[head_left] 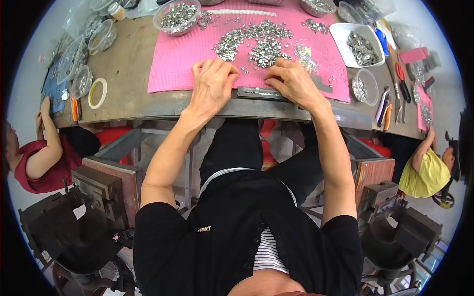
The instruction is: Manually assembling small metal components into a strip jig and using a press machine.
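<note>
My left hand is over the front of the pink mat, with thumb and forefinger pinched. Whatever is between these fingertips is too small to make out. A dark metal bar-shaped fixture lies along the mat's front edge, with small silvery pieces in a row in its slot. At the right end of this fixture is my right hand, its fingers curled and pinched; anything in them is hidden. Beyond both hands lies a loose pile of small shiny metal pieces, and a few strays are scattered between the hands.
A round tub of metal pieces stands back left, a white tray back right. Tape roll, orange-handled pliers and red-handled pliers lie on the wooden bench. Co-workers sit at left and right.
</note>
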`<state>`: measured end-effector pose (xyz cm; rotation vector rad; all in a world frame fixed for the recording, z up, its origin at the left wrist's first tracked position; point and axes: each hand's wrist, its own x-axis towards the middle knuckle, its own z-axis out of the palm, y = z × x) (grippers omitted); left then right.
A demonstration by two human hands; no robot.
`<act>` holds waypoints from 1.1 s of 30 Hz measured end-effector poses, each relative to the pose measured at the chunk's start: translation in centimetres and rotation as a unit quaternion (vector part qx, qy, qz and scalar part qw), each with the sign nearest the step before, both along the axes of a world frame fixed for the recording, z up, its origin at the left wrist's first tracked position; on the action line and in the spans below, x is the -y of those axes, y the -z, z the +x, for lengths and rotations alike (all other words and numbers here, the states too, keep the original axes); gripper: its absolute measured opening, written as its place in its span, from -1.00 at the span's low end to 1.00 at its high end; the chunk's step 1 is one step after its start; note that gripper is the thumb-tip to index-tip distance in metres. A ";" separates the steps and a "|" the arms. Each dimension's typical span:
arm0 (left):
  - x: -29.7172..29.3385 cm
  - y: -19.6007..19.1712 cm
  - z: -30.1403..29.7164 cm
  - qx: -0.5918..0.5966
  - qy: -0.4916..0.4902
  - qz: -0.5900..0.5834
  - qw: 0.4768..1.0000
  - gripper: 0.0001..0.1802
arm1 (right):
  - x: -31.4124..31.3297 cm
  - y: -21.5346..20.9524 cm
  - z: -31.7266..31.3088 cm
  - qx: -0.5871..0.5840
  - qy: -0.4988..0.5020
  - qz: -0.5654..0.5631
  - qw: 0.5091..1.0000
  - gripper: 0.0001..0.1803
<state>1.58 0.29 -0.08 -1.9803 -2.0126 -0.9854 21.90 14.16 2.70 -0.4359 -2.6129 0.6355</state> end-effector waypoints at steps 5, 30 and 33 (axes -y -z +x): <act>0.7 -0.8 2.7 0.219 0.094 -0.025 0.971 -0.95 | 0.3 0.4 0.3 0.010 0.027 -0.026 0.999 -0.91; 0.8 1.3 5.7 0.171 0.109 0.085 0.976 -0.82 | 6.3 1.6 1.8 -0.125 0.091 0.050 0.987 -0.82; 0.9 1.2 5.6 0.158 0.110 0.089 0.977 -0.82 | 6.0 1.0 2.0 -0.109 0.083 0.035 0.990 -0.86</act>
